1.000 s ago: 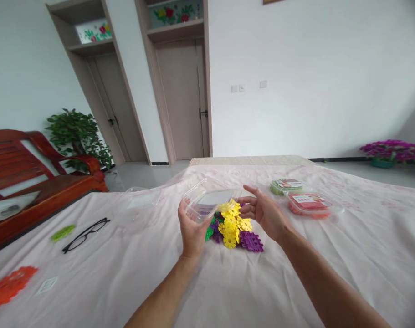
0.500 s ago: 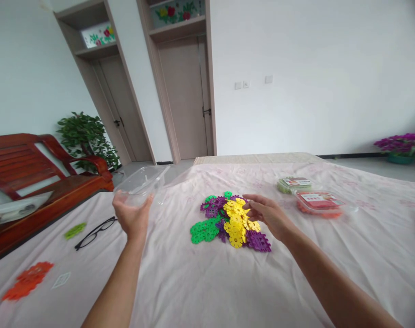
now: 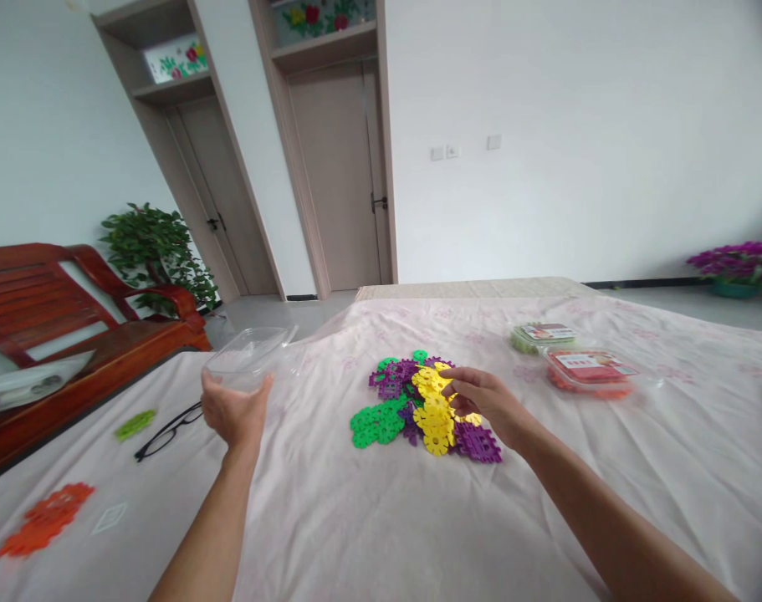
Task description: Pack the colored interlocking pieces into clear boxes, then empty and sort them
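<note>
1. Head view, hands: the left hand (image 3: 233, 410) grips a clear plastic box (image 3: 246, 355) between thumb and fingers, near the far left edge of the flowered tablecloth (image 3: 330, 518). The right hand (image 3: 484, 400) has its fingers loosely bent and apart, at the yellow snowflake discs (image 3: 435, 422).
2. Head view, room: a broad stretch of cloth separates the box from the pile of discs; another lies between the pile and the near edge of view. Black-framed glasses (image 3: 173, 429) lie just below the left hand. Two lidded packs, green (image 3: 544, 336) and red (image 3: 590, 372), stand beyond the right hand.
3. Head view, pile: green flower discs (image 3: 377, 424) and purple square pieces (image 3: 478, 443) flank the yellow ones.
4. Head view, hard to see: the box hides some left fingertips; faint clear plastic beside it blurs into the cloth. Whether the right fingertips touch yellow discs cannot be told. The picture's bottom edge crops both forearms.
</note>
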Available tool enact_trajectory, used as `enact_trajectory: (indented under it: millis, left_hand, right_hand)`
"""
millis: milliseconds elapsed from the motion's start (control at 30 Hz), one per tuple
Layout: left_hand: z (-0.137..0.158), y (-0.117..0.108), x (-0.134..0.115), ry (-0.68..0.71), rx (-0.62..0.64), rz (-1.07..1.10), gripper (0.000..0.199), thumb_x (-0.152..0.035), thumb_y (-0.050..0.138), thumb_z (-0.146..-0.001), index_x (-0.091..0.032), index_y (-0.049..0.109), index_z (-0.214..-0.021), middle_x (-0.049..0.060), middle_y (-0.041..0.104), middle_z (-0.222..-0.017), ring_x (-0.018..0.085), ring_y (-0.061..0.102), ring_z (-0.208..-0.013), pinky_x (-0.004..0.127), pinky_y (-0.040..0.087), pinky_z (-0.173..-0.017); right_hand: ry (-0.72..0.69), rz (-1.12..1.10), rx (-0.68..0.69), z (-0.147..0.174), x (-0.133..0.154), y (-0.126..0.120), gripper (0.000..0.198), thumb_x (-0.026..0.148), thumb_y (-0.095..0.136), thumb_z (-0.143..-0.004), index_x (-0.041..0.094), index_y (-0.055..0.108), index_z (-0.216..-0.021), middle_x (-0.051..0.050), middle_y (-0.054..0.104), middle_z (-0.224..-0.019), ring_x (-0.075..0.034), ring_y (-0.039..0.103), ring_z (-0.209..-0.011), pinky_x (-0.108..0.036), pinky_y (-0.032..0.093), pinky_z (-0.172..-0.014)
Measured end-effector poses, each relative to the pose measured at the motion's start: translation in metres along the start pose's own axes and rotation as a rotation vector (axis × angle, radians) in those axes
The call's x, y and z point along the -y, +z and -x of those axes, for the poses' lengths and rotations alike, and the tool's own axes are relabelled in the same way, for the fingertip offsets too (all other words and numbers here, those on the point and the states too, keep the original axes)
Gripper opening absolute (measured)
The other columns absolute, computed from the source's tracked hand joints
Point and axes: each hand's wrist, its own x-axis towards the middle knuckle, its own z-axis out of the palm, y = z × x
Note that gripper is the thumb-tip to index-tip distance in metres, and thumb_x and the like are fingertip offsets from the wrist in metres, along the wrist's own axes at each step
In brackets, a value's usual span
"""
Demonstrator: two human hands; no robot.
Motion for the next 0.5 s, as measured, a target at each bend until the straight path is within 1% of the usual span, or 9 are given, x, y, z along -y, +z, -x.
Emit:
enact_trajectory:
  millis: [167,333,500]
  left_hand:
    - [0.0002,0.0034,0.0058,-0.002,0.003,0.02,0.123,-0.056,0.081,-0.056,-0.009,0.018,-0.151,0.025,0.043,-0.141,0.044,0.042,-0.13,0.06,0.036,-0.105]
    - [0.0005,-0.0021,0.0013,-0.005,0.003,0.054,0.129,-0.055,0.084,-0.053,-0.011,0.015,-0.152,0.025,0.038,-0.146,0.044,0.035,-0.135,0.062,0.036,-0.106]
    - [0.0031,-0.006,-0.0016,0.007,0.042,0.071,0.132,-0.052,0.086,-0.053,-0.011,0.011,-0.153,0.027,0.034,-0.149,0.045,0.031,-0.138,0.064,0.034,-0.107]
  right_hand:
    - [0.0,0.005,0.001,0.0014,0.0009,0.0009,0.028,0.026,0.066,-0.077,0.016,0.068,-0.103,-0.003,0.068,-0.079,-0.01,0.059,-0.059,-0.022,0.048,-0.056]
    - [-0.002,0.006,-0.002,0.0013,0.0016,0.0011,0.027,0.026,0.065,-0.078,0.016,0.067,-0.103,-0.003,0.068,-0.079,-0.01,0.059,-0.06,-0.023,0.048,-0.056]
    - [0.006,0.008,-0.001,0.0,0.0001,0.0014,0.027,0.024,0.064,-0.078,0.016,0.066,-0.104,-0.003,0.068,-0.079,-0.01,0.059,-0.059,-0.022,0.048,-0.055]
